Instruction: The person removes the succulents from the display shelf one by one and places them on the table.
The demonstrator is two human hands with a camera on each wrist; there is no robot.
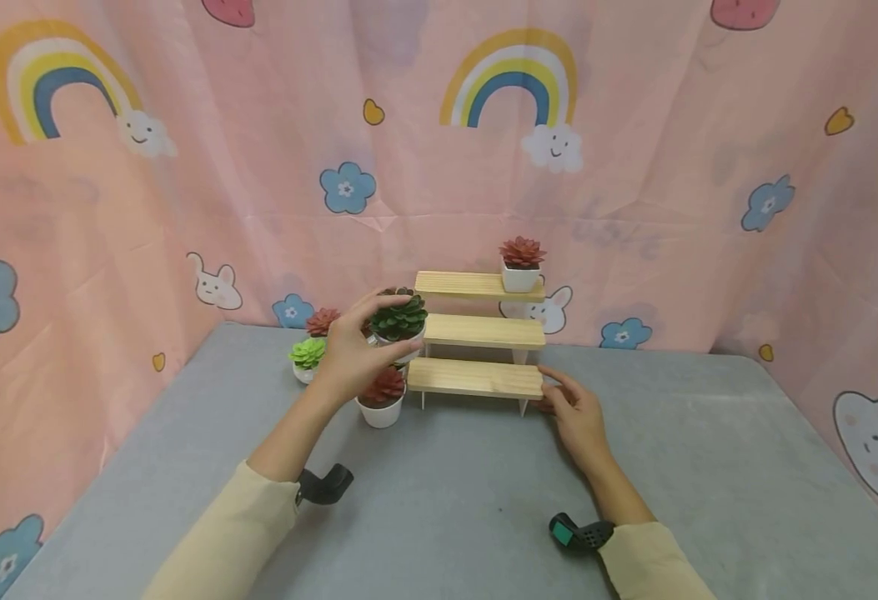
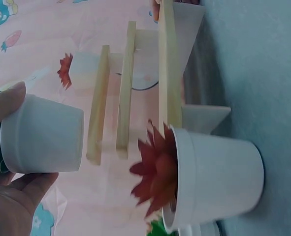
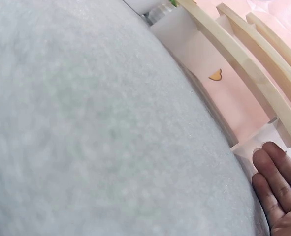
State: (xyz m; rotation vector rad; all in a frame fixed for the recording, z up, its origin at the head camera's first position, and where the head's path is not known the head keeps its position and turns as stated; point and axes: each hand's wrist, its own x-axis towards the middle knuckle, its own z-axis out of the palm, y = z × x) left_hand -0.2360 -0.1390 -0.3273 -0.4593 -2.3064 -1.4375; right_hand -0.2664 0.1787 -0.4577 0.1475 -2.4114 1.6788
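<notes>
My left hand (image 1: 352,350) grips a white pot (image 2: 44,132) with a dark green artificial succulent (image 1: 399,318), raised off the table left of a three-tier wooden display stand (image 1: 476,377). The thumb and fingers are on opposite sides of the pot near its rim. At the right end of the lowest board, my right hand (image 1: 579,421) touches the stand; its fingers (image 3: 273,164) lie fairly straight by the white side support. A red succulent in a square white pot (image 1: 521,277) stands on the right of the top tier.
Below my left hand, a red succulent in a round white pot (image 1: 381,410) stands on the grey table (image 1: 454,517), close to the stand's left end. Farther left are a light green succulent (image 1: 307,353) and another red one (image 1: 323,322). A pink patterned curtain (image 1: 273,167) hangs behind.
</notes>
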